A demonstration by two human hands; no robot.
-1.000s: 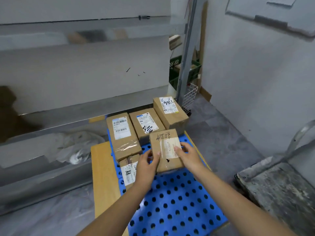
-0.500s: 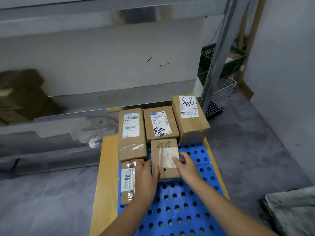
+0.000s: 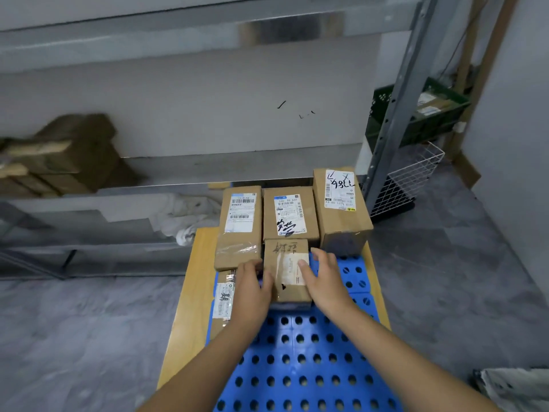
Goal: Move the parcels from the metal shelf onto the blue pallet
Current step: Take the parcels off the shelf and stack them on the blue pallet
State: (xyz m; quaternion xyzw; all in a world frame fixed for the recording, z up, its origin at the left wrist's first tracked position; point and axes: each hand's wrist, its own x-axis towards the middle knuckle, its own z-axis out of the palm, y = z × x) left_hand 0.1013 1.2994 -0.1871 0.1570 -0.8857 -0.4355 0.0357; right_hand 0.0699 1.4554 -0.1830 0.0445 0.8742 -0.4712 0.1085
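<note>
A small brown parcel (image 3: pixel 285 263) with handwriting and a pale label lies on the blue perforated pallet (image 3: pixel 300 367). My left hand (image 3: pixel 252 285) presses its left side and my right hand (image 3: pixel 325 278) grips its right side, thumb on the label. Behind it stand three parcels in a row: a taped one (image 3: pixel 239 227), a middle one (image 3: pixel 289 215) and a taller one (image 3: pixel 340 209). A thin parcel (image 3: pixel 223 295) lies left of my left hand. More brown parcels (image 3: pixel 59 156) sit blurred on the metal shelf (image 3: pixel 237 171) at the left.
The pallet rests on a wooden board (image 3: pixel 190 292) on the grey floor. A grey shelf upright (image 3: pixel 398 99) rises at the right, with a white wire basket (image 3: pixel 407 182) and a green crate (image 3: pixel 421 114) behind it. Crumpled white cloth (image 3: pixel 184 215) lies under the shelf.
Both hands lowered the small parcel onto the pallet, snug behind the middle parcel. The view swung left and down, bringing the shelf's parcels into sight.
</note>
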